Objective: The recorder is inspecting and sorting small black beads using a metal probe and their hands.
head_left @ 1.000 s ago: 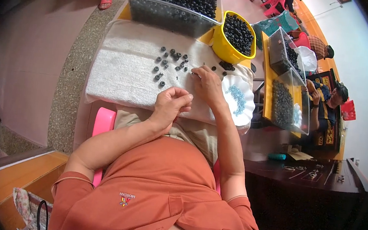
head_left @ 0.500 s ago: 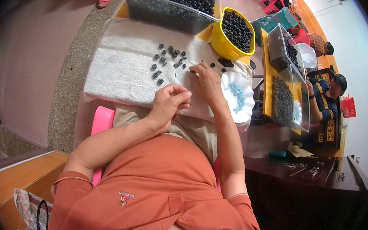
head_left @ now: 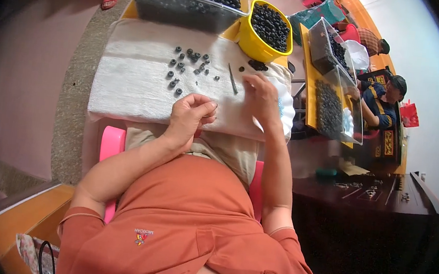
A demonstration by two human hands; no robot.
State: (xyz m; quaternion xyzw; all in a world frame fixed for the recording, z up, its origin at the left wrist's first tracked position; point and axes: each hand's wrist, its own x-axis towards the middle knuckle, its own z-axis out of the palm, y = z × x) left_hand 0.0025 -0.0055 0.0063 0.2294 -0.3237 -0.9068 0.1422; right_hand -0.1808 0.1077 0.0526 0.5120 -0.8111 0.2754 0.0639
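On the white cloth (head_left: 130,75), my left hand (head_left: 192,118) is closed in a pinch near the front edge; what its fingertips hold is too small to make out. Farther right, my right hand (head_left: 263,100) hovers at the white scalloped dish (head_left: 286,123), its fingers loosely bent and apart from the thumb, nothing visible in them. The hand covers much of the dish, where a few light blue beads (head_left: 280,108) show. Dark slim tweezers (head_left: 233,78) lie on the cloth between the hands. Several small black ring-shaped parts (head_left: 180,63) are scattered left of the tweezers.
At the back stand a clear bin (head_left: 189,10) and a yellow tub (head_left: 264,33), both full of black parts. A dark cluster of pieces (head_left: 258,65) lies before the tub. To the right, another person (head_left: 378,107) sits by clear bins (head_left: 331,103) on a yellow board.
My right hand has moved from beside the black parts rightward to the dish. The tweezers now lie uncovered on the cloth. My left hand keeps its pinch.
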